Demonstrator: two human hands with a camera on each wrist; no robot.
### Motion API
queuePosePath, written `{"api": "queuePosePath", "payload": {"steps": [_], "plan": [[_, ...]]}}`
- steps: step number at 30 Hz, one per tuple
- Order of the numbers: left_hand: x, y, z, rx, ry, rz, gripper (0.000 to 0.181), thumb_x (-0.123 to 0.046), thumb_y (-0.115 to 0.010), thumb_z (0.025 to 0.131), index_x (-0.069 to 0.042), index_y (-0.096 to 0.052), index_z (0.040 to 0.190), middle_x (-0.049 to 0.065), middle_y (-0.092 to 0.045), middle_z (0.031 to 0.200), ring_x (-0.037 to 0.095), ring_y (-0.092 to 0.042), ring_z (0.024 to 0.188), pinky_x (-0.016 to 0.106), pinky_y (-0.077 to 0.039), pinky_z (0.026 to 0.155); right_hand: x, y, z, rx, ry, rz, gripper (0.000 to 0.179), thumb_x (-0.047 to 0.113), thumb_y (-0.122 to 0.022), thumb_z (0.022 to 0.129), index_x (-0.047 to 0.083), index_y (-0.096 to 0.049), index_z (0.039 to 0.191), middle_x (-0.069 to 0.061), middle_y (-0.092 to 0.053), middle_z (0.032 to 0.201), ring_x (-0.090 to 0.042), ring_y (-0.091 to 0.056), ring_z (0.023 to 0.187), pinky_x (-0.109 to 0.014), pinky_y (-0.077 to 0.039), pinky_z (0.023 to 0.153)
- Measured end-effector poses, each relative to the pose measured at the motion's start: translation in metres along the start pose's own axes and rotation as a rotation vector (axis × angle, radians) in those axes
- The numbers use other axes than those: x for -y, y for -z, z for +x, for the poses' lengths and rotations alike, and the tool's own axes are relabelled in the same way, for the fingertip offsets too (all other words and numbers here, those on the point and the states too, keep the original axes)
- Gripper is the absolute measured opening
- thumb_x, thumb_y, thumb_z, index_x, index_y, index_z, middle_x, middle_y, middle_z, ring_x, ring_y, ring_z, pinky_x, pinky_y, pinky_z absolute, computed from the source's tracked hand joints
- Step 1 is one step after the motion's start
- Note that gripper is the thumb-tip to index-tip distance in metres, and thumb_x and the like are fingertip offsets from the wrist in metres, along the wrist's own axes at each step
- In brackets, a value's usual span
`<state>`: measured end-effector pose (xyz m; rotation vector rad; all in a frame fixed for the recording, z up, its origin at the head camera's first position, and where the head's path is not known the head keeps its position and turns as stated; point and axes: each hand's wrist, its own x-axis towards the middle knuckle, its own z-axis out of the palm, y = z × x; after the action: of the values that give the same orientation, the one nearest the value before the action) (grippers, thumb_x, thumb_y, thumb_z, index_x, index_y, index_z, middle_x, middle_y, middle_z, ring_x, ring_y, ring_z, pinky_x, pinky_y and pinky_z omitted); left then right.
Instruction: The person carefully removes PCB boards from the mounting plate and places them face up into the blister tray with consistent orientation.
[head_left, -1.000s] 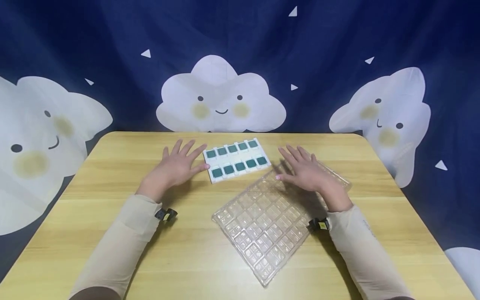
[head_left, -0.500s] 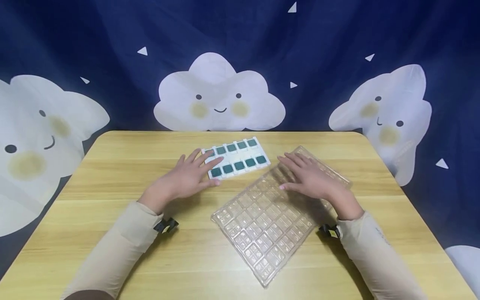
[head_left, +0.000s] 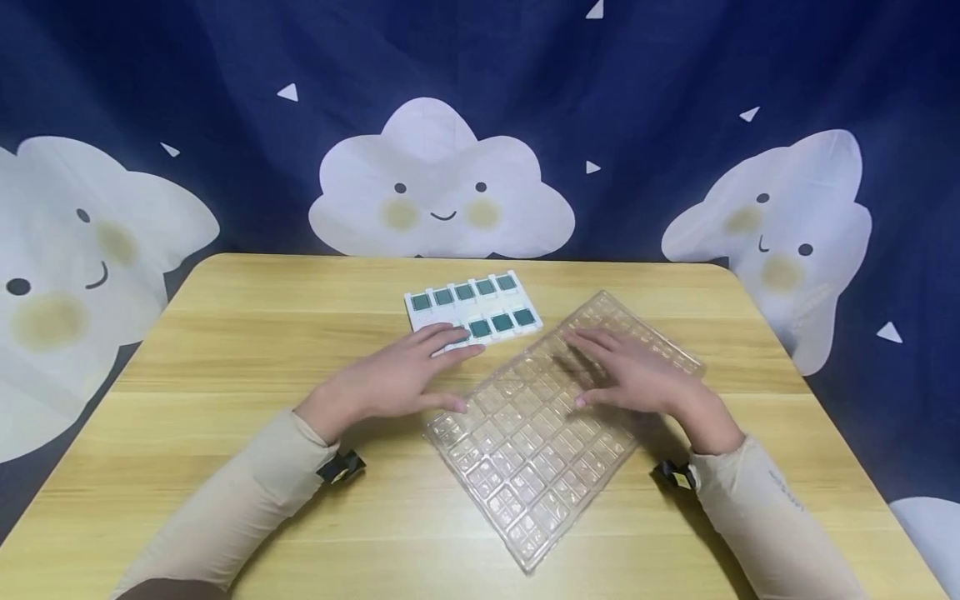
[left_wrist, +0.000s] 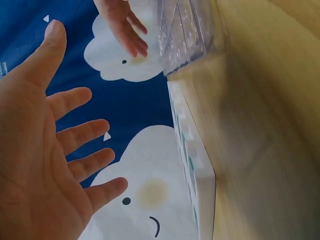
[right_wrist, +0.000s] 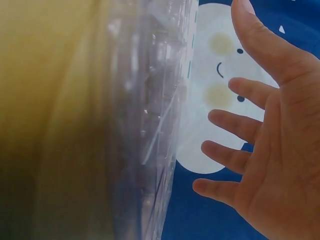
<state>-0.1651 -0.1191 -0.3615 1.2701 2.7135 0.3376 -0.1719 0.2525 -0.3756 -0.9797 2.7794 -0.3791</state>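
My left hand (head_left: 397,371) hovers with spread fingers between a white tray (head_left: 461,313) and a clear plastic tray. In the left wrist view that hand's palm (left_wrist: 35,165) shows with nothing in it. The white tray carries two rows of dark green square pieces (head_left: 480,328); the fingers hide part of its near left corner. Over the upper right part of the clear plastic tray (head_left: 517,458), divided into many small compartments, my right hand (head_left: 637,371) is held with fingers extended. Its palm (right_wrist: 280,155) faces the right wrist camera, apart from the tray's edge.
Both trays lie on a light wood table (head_left: 225,375). A dark blue curtain (head_left: 630,75) with white clouds (head_left: 442,158) hangs behind the table's far edge. Black wrist cameras (head_left: 341,467) sit at both cuffs.
My left hand has moved right and nearer, passing over the white tray's left end toward the clear tray. My right hand has come slightly nearer and to the right. Both trays stay put.
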Motion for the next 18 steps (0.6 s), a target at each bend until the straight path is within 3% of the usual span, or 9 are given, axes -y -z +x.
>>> {"api": "queuePosePath", "payload": {"steps": [5, 10, 18], "plan": [[-0.006, -0.002, 0.001, 0.027, -0.026, 0.017, 0.079, -0.066, -0.051, 0.091, -0.026, -0.028, 0.156, 0.007, -0.023, 0.16, 0.034, -0.015, 0.147, 0.049, -0.018, 0.117, 0.0, -0.004, -0.003, 0.014, 0.007, 0.005, 0.096, 0.069, -0.062, 0.08, 0.018, -0.03, 0.155, -0.015, -0.03, 0.156, -0.041, -0.026, 0.141, -0.063, -0.023, 0.112], [-0.013, -0.006, 0.002, 0.06, -0.054, 0.052, 0.081, -0.069, -0.048, 0.09, -0.023, -0.03, 0.155, 0.011, -0.026, 0.159, 0.038, -0.02, 0.144, 0.051, -0.021, 0.117, 0.0, -0.003, -0.003, 0.021, 0.024, 0.024, 0.095, 0.064, -0.068, 0.08, 0.017, -0.032, 0.154, -0.016, -0.031, 0.155, -0.041, -0.026, 0.141, -0.064, -0.025, 0.11], [-0.024, -0.016, 0.002, 0.101, -0.099, 0.086, 0.087, -0.073, -0.04, 0.089, -0.016, -0.031, 0.154, 0.015, -0.026, 0.158, 0.036, -0.019, 0.145, 0.05, -0.018, 0.118, 0.0, -0.004, -0.007, 0.042, 0.014, -0.003, 0.096, 0.062, -0.072, 0.077, 0.015, -0.035, 0.153, -0.019, -0.03, 0.155, -0.045, -0.023, 0.141, -0.064, -0.019, 0.112]]}}
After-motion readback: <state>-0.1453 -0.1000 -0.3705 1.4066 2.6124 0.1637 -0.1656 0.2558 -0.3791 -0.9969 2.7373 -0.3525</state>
